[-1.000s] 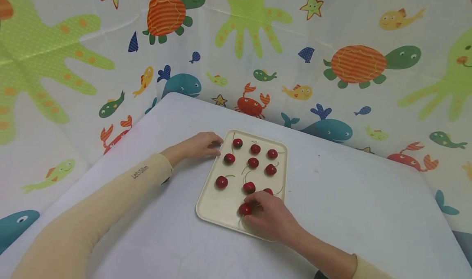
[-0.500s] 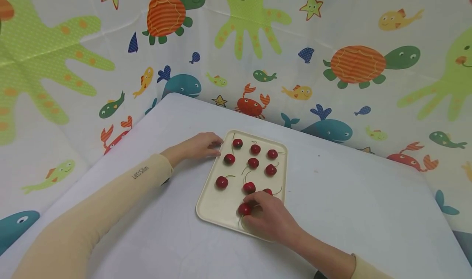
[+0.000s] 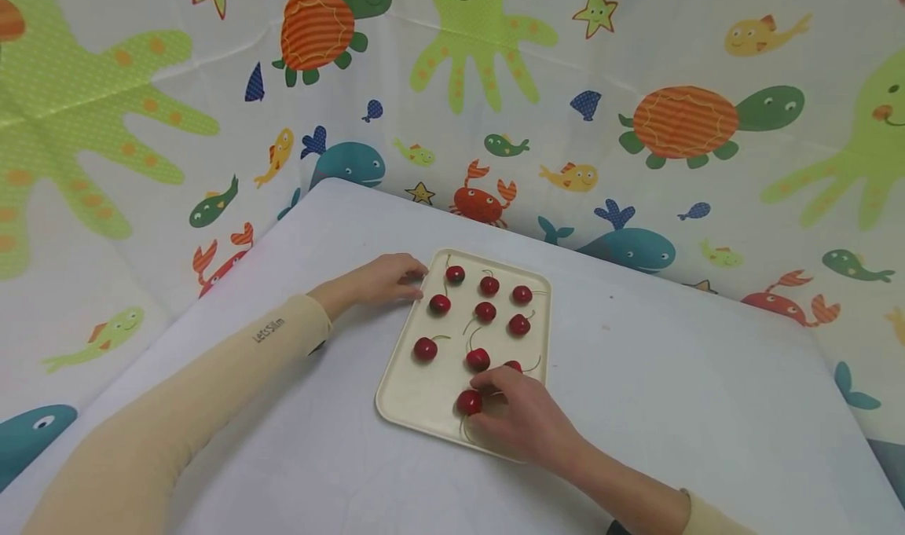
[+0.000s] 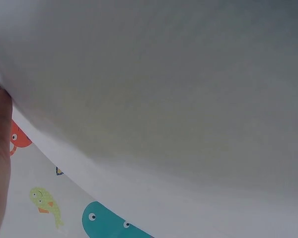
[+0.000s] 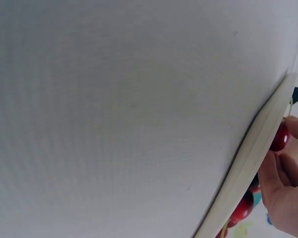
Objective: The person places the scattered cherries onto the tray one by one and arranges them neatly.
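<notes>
A cream rectangular tray (image 3: 417,397) lies on the white table, bearing several red cherries with stems. My left hand (image 3: 387,278) rests at the tray's upper left edge, its fingertips and thumb touching the rim. In the left wrist view only part of that left hand (image 4: 0,134) shows, its fingers fairly straight. Over the tray's near right corner, my right hand (image 3: 526,417) has thumb and forefinger around a cherry (image 3: 469,402). The right wrist view shows this cherry (image 5: 280,137) between thumb and fingers, above the tray rim (image 5: 253,153). Another cherry (image 3: 513,367) is partly hidden behind the right hand.
On the tray, cherries sit in rough rows, among them a left one (image 3: 425,349) and a middle one (image 3: 478,360). White tabletop (image 3: 679,378) surrounds the tray. A curtain (image 3: 537,134) printed with sea animals hangs behind the table.
My right fingers have shifted very slightly and seem a little wider apart around the cherry, whose stem has swung slightly. The left hand and the tray have stayed in place.
</notes>
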A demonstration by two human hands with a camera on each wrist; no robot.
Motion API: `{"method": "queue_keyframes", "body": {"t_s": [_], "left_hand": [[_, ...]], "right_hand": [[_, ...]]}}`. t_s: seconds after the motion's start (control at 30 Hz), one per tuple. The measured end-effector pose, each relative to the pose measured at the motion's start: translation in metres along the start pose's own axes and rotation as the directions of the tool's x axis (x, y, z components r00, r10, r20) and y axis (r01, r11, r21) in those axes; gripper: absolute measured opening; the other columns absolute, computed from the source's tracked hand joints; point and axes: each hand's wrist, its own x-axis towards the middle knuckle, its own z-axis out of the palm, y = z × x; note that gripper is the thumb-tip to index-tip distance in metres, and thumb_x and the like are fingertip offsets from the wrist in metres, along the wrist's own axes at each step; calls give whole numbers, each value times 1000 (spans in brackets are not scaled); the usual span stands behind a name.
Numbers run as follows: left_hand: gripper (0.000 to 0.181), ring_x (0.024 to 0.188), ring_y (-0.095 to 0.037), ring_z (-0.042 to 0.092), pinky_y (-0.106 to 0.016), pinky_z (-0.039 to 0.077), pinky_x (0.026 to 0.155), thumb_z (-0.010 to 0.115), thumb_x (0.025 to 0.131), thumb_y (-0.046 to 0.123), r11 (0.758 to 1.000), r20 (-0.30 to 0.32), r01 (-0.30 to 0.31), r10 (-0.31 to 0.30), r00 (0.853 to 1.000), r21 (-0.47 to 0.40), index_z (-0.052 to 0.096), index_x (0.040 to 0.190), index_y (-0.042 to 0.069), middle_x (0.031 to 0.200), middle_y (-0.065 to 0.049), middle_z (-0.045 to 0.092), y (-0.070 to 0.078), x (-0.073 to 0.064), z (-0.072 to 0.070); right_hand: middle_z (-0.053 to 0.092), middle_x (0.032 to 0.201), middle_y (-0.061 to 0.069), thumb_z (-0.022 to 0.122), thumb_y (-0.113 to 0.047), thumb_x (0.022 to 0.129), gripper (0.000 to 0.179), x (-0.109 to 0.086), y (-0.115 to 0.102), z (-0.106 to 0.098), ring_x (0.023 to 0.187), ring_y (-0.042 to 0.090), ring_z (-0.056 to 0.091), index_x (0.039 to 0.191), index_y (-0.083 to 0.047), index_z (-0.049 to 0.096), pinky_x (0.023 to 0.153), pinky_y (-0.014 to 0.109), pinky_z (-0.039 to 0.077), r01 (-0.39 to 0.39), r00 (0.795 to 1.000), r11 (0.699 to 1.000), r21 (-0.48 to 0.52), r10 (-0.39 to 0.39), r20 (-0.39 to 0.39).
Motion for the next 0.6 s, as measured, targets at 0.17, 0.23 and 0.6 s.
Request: {"method": "queue_keyframes", "body": {"t_s": [0.17, 0.23, 0.6], "left_hand": [[51, 116, -22, 51, -39, 43, 101, 65, 85, 28, 1000, 0, -4, 4, 1000, -1, 51, 129, 6, 124, -10, 56, 1, -1, 0], [50, 116, -22, 51, -38, 42, 101, 65, 85, 27, 1000, 3, -8, 8, 1000, 7, 51, 129, 6, 124, -10, 56, 4, 0, 1], [48, 125, -26, 43, -40, 36, 107, 49, 94, 32, 983, -146, 30, -3, 989, 181, 43, 135, 6, 131, -12, 48, 22, 0, 11]], "right_hand": [[61, 104, -10, 73, -24, 78, 39, -4, 2, -7, 96, 5, 60, 113, -20, 58, 83, 22, 53, 25, 1000, 1000, 19, -25, 8], [61, 107, -10, 71, -26, 80, 38, -7, 5, -12, 97, 5, 60, 115, -21, 58, 83, 23, 53, 32, 999, 999, 1, -32, -26], [43, 141, 4, 53, -35, 92, 52, -12, 52, -52, 130, 25, 40, 139, -17, 39, 99, 48, 42, -65, 942, 958, -280, -33, -333]]}}
